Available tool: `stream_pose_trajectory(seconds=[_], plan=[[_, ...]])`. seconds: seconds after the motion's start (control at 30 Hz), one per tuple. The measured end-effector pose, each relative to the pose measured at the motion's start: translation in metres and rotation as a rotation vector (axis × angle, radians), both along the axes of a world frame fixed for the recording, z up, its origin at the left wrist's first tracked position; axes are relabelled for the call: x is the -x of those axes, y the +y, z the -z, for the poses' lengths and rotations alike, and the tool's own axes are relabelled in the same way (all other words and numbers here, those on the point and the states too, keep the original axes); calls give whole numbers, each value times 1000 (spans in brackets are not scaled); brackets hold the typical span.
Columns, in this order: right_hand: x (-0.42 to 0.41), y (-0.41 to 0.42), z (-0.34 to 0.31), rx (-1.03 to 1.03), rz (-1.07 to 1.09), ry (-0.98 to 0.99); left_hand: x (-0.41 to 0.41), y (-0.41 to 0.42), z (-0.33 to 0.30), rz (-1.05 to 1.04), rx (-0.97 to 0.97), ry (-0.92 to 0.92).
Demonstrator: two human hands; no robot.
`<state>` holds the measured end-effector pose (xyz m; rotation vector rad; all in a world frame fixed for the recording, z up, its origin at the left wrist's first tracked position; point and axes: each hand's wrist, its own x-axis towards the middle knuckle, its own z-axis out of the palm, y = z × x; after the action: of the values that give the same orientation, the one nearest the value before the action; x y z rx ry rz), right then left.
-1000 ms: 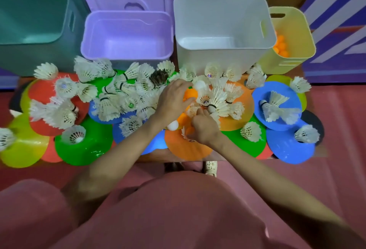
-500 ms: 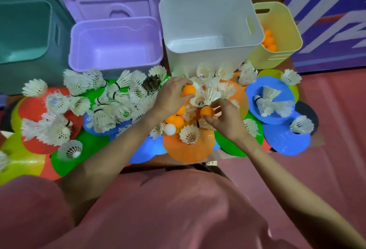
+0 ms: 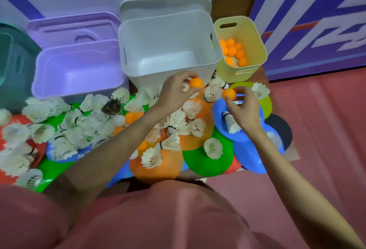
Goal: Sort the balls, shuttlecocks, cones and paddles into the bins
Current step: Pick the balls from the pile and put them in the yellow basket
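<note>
Orange balls: one in left hand, one in right hand.

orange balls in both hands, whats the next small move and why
Probably carry both up and right to the yellow bin and drop them in. The left hand pinches one orange ball and the right hand pinches another orange ball, both lifted off the pile, and that bin already holds orange balls, while the white bin looks empty.
</note>
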<state>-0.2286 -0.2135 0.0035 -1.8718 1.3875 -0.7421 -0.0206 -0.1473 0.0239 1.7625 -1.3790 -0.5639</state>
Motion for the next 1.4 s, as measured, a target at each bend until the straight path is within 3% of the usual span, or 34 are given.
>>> stream_pose_trajectory(seconds=[0.27, 0.53, 0.77, 1.17, 1.4], plan=[[15, -139, -7, 119, 27, 74, 50, -154, -7, 24, 44, -126], [12, -168, 0, 129, -34, 175, 53, -186, 7, 45, -22, -209], [3, -96, 13, 164, -238, 132, 44, -95, 1, 38, 49, -227], [-61, 30, 18, 147, -710, 194, -21, 111, 22, -260, -169, -197], [-117, 83, 11, 171, -860, 256, -68, 193, 27, -435, -238, -266]])
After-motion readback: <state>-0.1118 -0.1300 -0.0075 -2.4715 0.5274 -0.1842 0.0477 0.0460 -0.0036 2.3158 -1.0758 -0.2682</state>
